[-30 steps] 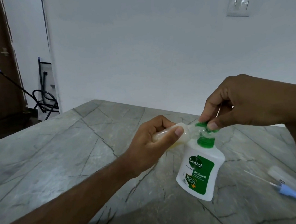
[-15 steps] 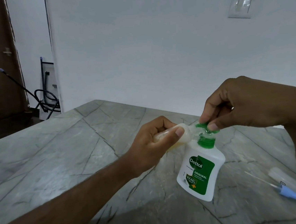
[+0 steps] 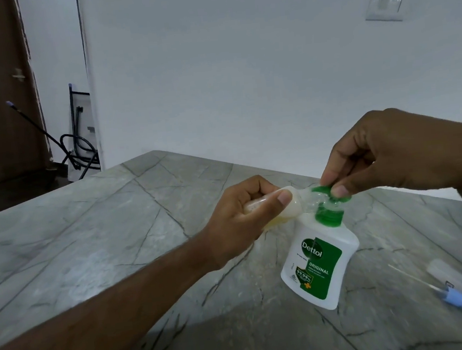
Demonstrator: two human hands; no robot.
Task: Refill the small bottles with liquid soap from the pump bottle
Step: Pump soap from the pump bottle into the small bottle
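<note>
A white Dettol pump bottle (image 3: 318,262) with a green label stands on the grey stone table (image 3: 94,233), right of centre. My right hand (image 3: 386,154) pinches its green pump head (image 3: 326,194) from above with thumb and fingers. My left hand (image 3: 242,216) grips a small clear bottle (image 3: 96,226) lying sideways, its mouth pressed against the pump nozzle. Yellowish liquid shows inside the small bottle. My fingers hide most of its body.
At the table's right edge lie another small clear bottle (image 3: 445,272) and a blue spray cap with a thin tube (image 3: 459,298). A wall stands close behind the table. A dark door and black cables are at the far left.
Both hands and the bottles hold almost the same pose. My right fingers stay on the pump head; only the view has shifted slightly.
</note>
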